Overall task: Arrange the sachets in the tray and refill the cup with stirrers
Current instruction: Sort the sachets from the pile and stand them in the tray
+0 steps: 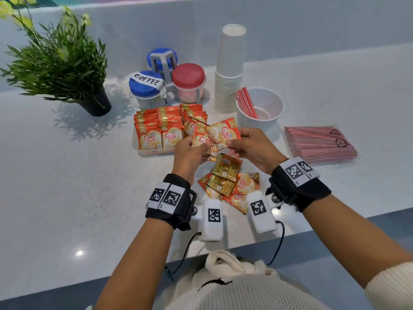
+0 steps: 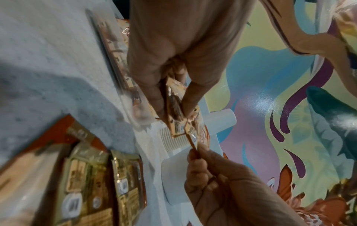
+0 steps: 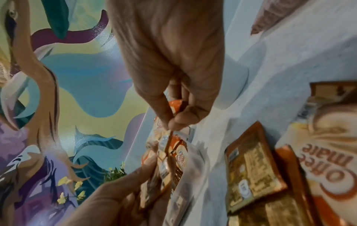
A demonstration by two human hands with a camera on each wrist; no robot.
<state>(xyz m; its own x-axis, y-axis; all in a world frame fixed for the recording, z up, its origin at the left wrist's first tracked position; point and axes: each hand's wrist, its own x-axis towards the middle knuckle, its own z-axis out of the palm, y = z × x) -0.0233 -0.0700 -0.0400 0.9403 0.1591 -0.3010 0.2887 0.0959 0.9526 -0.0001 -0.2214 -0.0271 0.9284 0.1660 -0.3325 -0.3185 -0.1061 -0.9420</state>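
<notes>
Orange creamer sachets stand in rows in the clear tray (image 1: 143,151). My left hand (image 1: 196,144) holds a small stack of sachets (image 1: 199,136) just right of the tray. My right hand (image 1: 232,145) pinches the lower edge of one sachet (image 1: 225,132) held against that stack. In the left wrist view my left hand (image 2: 173,113) pinches the sachets (image 2: 178,125). The right wrist view shows my right hand (image 3: 172,125) gripping a sachet edge (image 3: 173,146). Several loose sachets (image 1: 228,182) lie on the counter below my hands. The white cup (image 1: 268,121) holds a few red stirrers (image 1: 245,102).
A sealed pack of red stirrers (image 1: 319,144) lies right of the cup. A tall stack of paper cups (image 1: 229,70) stands behind it. Three lidded jars (image 1: 188,83), one labelled coffee, sit behind the tray. A potted plant (image 1: 67,61) is at the far left.
</notes>
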